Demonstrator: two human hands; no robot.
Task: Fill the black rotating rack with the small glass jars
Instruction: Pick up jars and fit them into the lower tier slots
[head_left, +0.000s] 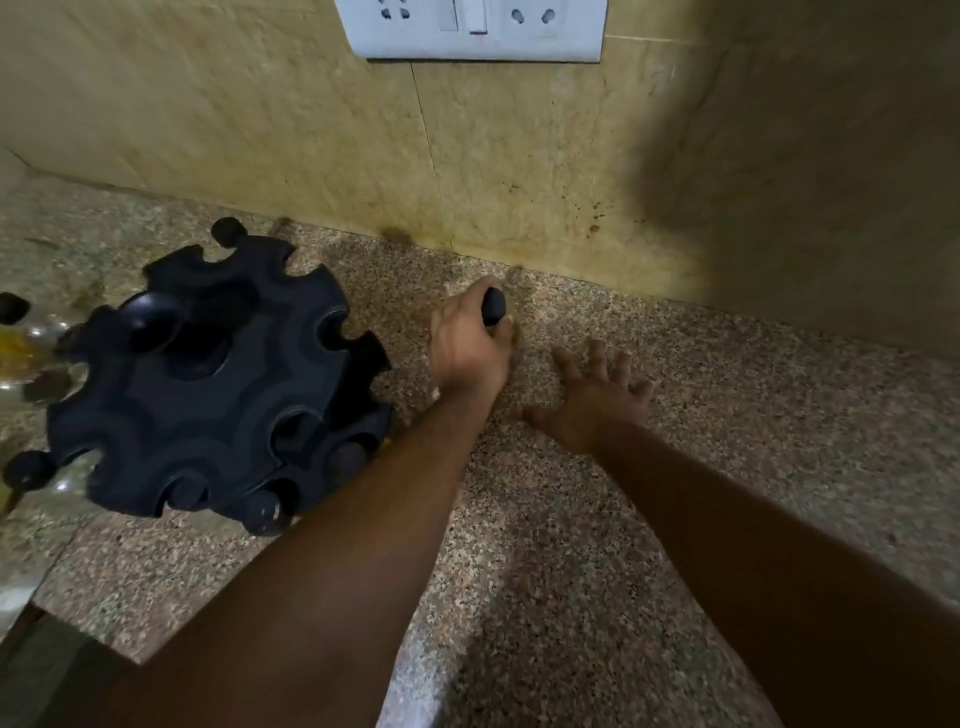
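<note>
Fetching step: the left hand (470, 345) grips a black-capped small glass jar (493, 306) on the desk (571, 519) right of the black rotating rack (208, 374), while the right hand (597, 397) lies spread and empty; next, the jar likely needs a free slot.

Left hand (467, 353): bare, softly blurred, its back in view.
Right hand (597, 400): bare, back and all five fingers in view.
Left forearm (363, 519): bare along its whole visible length, shadowed at the near edge.
Right forearm (753, 519): bare likewise, dim toward the near right corner.
</note>
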